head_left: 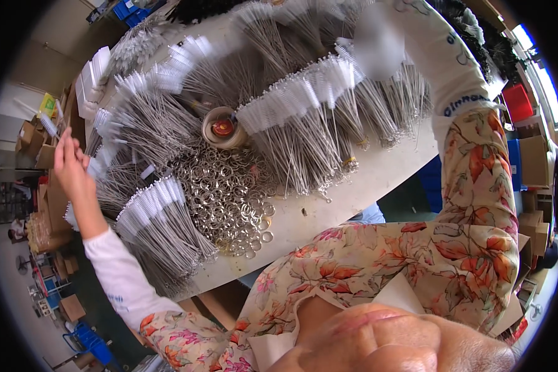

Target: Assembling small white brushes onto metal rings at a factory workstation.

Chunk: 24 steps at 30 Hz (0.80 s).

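Observation:
My left hand (75,167) is raised at the table's left edge. Its fingers are closed on a thin wire brush (48,124) with white bristles; its wire is partly hidden. At the far right of the table, a pale blur (378,42) covers the end of my right forearm (462,74), so those fingers cannot be made out. Under that blur lie rows of wire brushes (316,142) with white bristle heads and looped metal ends. A fanned bundle of brushes (167,223) lies near my left forearm. Loose metal rings (232,198) are heaped in the middle.
A pale round container (224,141) with a red item (222,128) inside stands behind the rings. White boxes (93,77) are stacked at the far left. The table's near edge (328,217) runs before my body. A red bin (518,103) and cardboard boxes (533,161) stand at right.

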{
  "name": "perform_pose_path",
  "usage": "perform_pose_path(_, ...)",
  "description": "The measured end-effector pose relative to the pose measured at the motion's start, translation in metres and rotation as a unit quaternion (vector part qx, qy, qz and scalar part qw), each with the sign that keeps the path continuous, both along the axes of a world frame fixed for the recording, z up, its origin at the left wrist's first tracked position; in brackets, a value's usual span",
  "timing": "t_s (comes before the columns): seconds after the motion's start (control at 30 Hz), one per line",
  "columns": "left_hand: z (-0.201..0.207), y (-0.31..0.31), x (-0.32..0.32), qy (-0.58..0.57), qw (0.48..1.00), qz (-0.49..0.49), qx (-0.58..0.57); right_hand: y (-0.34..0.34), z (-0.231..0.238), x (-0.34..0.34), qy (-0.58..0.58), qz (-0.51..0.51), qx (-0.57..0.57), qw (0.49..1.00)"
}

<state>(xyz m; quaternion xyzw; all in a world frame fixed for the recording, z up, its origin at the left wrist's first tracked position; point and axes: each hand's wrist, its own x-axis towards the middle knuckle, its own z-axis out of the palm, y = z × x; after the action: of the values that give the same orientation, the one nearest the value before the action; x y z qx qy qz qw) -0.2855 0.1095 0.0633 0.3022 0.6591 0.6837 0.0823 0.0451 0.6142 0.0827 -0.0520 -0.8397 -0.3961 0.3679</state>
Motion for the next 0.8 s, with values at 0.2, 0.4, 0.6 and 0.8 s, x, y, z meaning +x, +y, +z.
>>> perform_pose_path(0.2, -0.013, -0.081, 0.124, -0.009, 0.985, 0.003, -0.17, 0.007, -0.102, 0.108, -0.021, -0.181, -0.429, 0.885)
perform_pose_path(0.4, -0.066, -0.136, 0.198, -0.131, 0.985, -0.028, -0.112, 0.061, -0.16, 0.124, 0.007, -0.199, -0.324, 0.925)
perform_pose_path(0.6, -0.076, -0.168, 0.221, -0.205, 0.978, 0.015, -0.022, -0.048, -0.015, 0.083, 0.222, 0.103, -0.477, 0.845)
perform_pose_path(0.8, -0.056, -0.085, 0.262, -0.113, 0.989, -0.094, -0.016, -0.255, 0.013, 0.061, 0.017, 0.363, -0.854, 0.373)
